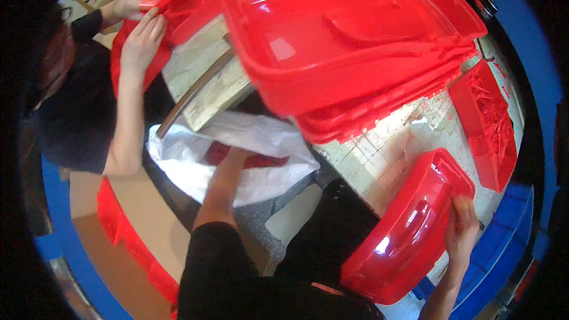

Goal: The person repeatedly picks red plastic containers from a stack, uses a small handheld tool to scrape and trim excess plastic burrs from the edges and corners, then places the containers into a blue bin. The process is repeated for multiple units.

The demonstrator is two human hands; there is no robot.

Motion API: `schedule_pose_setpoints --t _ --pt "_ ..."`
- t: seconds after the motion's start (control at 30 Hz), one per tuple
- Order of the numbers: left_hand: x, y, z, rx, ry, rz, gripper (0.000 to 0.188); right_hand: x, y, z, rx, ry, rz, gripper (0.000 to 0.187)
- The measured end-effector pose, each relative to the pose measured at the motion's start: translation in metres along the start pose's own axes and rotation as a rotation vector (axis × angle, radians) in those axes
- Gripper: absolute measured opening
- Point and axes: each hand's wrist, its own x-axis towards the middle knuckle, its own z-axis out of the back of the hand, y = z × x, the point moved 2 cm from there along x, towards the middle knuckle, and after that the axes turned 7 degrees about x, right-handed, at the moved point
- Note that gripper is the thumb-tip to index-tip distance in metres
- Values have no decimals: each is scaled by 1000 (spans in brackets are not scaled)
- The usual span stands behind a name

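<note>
My left hand reaches down into a white woven sack. Its fingers are hidden inside, over dark red material showing in the sack's mouth. On the other side, my right hand grips the edge of a glossy red curved plastic part. That part leans tilted against the table edge, close to my body, with its smooth outer side facing up.
Large red plastic tubs stand stacked on the worn table. A red bin of thin red scraps lies at the right, above a blue crate. At left, a co-worker's hands hold another red part; below is a cardboard box.
</note>
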Motion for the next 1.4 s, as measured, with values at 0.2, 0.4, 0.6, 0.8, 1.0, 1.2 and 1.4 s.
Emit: schedule_pose_setpoints --t 0.2,0.4,0.6,0.8,1.0,1.2,1.4 --pt "41 -15 -56 118 -64 101 17 -119 10 43 36 -155 -583 10" --pt "-8 8 -17 288 -45 17 18 -153 32 44 109 -199 -587 14" --pt "-177 -36 102 464 -420 -40 20 -95 87 20 234 -138 173 33" --pt "-345 -215 171 346 -930 -884 16 -72 159 -4 454 -159 341 53" --pt "-351 -374 196 358 -328 -1646 44 -191 59 38 372 -32 14 37" --pt "-290 -539 181 817 -426 -1844 45 -349 2 14 1463 -723 -513 27" --pt "-228 -548 182 874 -121 -1491 26 -373 22 -41 1611 21 -646 34"
